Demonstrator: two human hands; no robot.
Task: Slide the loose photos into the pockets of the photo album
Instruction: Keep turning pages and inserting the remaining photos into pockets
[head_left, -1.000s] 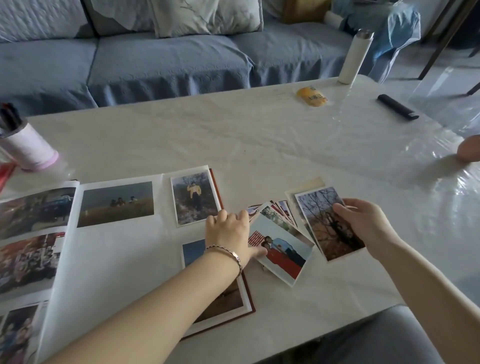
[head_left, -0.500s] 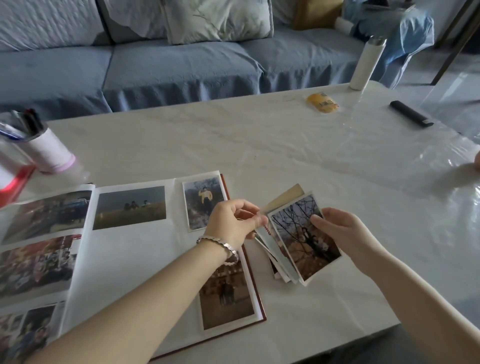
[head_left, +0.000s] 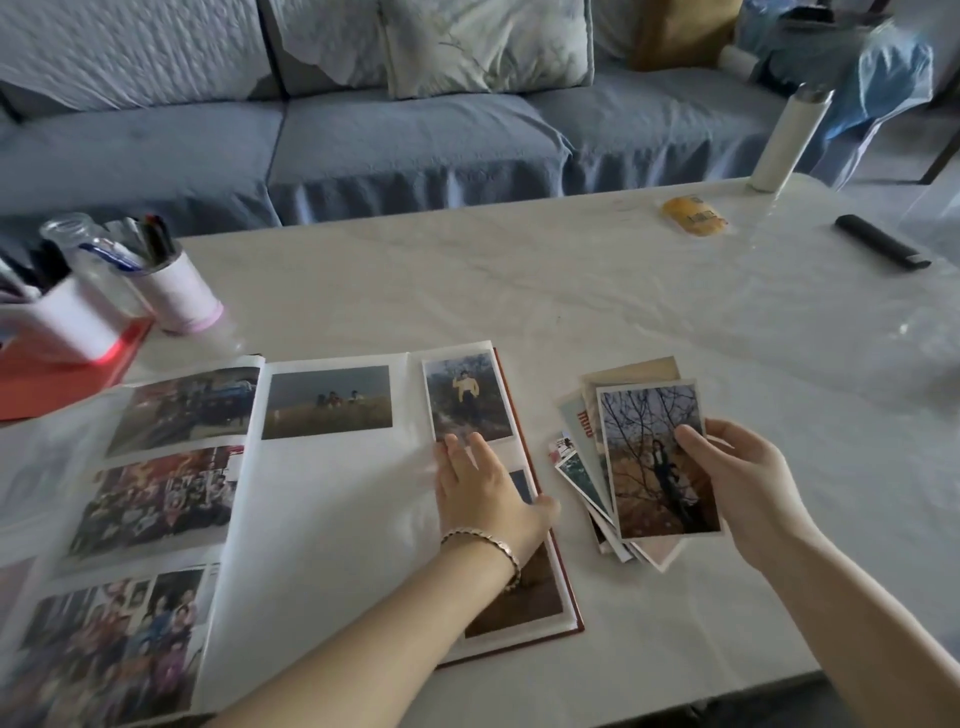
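Note:
The open photo album (head_left: 332, 519) lies on the white table, its pages partly filled with photos. My left hand (head_left: 483, 493) rests flat on the right-hand page, fingers straight, just below the pocketed photo of a figure in yellow (head_left: 467, 397). To the right of the album my right hand (head_left: 737, 483) holds a fanned stack of loose photos (head_left: 587, 467). The top one, a photo of a bare tree (head_left: 654, 457), is pinned under my thumb. The stack's lower edge is close to the table.
Pen cups (head_left: 176, 291) and a red box (head_left: 57, 369) stand at the back left. A yellow packet (head_left: 693, 215), a white bottle (head_left: 789, 140) and a black remote (head_left: 880, 249) are at the back right. A blue sofa (head_left: 415, 140) runs behind the table.
My left hand has let go of the photo stack and moved left onto the album page, laid flat. My right hand keeps the gathered stack, now alone.

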